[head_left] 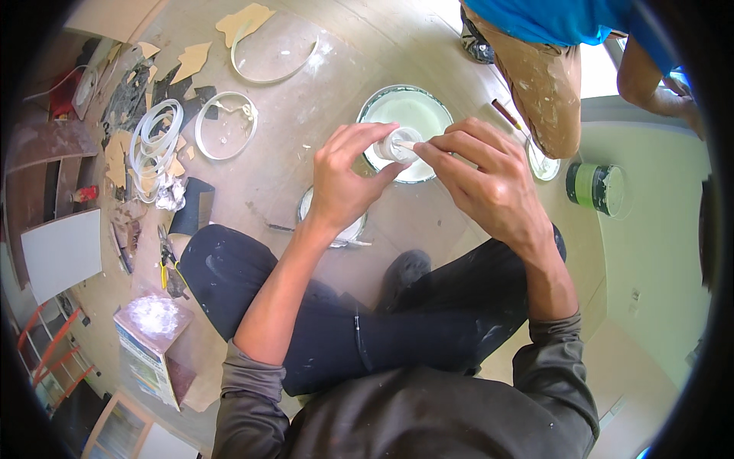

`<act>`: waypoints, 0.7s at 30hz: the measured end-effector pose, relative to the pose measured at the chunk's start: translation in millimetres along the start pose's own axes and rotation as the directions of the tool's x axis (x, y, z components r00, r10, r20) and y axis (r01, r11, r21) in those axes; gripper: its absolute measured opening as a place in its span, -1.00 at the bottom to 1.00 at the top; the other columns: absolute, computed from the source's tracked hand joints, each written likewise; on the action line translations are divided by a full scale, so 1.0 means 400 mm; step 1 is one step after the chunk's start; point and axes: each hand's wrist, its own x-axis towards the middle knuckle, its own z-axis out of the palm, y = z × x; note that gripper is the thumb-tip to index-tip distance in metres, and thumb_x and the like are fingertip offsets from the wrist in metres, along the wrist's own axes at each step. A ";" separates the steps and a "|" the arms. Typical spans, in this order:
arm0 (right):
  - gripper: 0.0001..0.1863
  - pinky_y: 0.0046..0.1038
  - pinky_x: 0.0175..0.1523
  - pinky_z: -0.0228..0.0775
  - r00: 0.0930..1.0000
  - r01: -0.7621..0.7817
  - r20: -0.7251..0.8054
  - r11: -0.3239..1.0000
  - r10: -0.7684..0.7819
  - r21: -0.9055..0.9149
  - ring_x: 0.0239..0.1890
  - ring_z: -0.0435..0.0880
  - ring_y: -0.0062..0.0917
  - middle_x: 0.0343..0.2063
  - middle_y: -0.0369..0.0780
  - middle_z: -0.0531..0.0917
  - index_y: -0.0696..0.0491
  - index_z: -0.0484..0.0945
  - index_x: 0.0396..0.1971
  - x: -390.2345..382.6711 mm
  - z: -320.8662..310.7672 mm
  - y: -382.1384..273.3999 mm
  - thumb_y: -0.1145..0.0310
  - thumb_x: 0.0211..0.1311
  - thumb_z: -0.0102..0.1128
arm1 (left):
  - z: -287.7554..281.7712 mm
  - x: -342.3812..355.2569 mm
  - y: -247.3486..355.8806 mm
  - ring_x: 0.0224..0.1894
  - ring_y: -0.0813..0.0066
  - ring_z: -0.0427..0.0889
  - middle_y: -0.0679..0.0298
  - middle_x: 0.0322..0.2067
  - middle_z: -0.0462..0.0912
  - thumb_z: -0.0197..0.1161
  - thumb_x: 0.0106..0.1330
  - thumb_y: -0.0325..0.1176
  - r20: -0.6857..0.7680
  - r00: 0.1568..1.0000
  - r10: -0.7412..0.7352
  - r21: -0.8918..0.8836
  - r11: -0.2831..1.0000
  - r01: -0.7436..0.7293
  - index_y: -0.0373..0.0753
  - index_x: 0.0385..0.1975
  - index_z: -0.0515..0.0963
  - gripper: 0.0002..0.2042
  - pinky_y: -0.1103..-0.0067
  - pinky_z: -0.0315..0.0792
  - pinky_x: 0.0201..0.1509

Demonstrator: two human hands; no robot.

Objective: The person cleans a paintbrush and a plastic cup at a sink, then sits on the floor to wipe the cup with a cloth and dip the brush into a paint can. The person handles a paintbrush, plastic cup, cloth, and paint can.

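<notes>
My left hand [340,176] curls its thumb and fingers round a small white cup [388,147]. Between the fingertips of my right hand [489,172] is a thin pale stick [407,145]. Its far end dips into the cup, and what lies in the cup looks whitish. Directly beneath both hands stands a round bucket [417,99] of pale white liquid, its rim dark and smeared. Partly behind my left forearm, a second round container [350,232] with white material shows, a flat tool across its edge.
Coiled clear tubing [157,138], white strips [256,134] and torn scraps [191,61] litter the left floor. Yellow-handled pliers [166,256] lie by my left knee. A person in brown trousers [547,92] kneels at upper right, near a brush [506,115] and a green-banded bucket [587,186].
</notes>
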 end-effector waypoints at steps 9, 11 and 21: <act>-0.65 -0.37 -0.20 0.54 0.998 0.064 -0.022 0.998 -0.064 -0.016 -0.22 0.66 -0.43 -0.36 -0.24 0.65 0.19 0.70 -0.27 -0.007 -0.007 -0.004 0.49 -0.19 0.34 | -0.005 0.002 0.005 0.00 0.30 0.72 0.19 -0.07 0.74 0.58 -0.03 -0.52 -0.019 1.000 -0.011 -0.029 1.000 0.011 -0.22 -0.01 0.69 -0.52 0.44 0.58 0.10; -0.64 -0.38 -0.21 0.54 0.996 0.085 -0.033 0.996 -0.086 -0.027 -0.21 0.66 -0.43 -0.35 -0.24 0.65 0.18 0.70 -0.26 -0.009 -0.010 -0.005 0.49 -0.20 0.34 | -0.005 0.001 0.007 0.00 0.30 0.72 0.19 -0.06 0.74 0.56 -0.03 -0.54 -0.022 1.000 -0.016 -0.039 0.999 0.015 -0.22 -0.01 0.69 -0.52 0.45 0.57 0.11; -0.61 -0.40 -0.21 0.55 0.979 0.169 -0.103 0.982 -0.178 -0.090 -0.21 0.68 -0.43 -0.32 -0.23 0.65 0.19 0.72 -0.26 -0.013 -0.017 -0.017 0.50 -0.25 0.37 | -0.007 0.003 0.014 -0.02 0.28 0.74 0.19 -0.08 0.76 0.55 -0.06 -0.58 -0.068 0.998 0.013 -0.006 1.000 -0.014 -0.21 -0.02 0.70 -0.51 0.45 0.58 0.09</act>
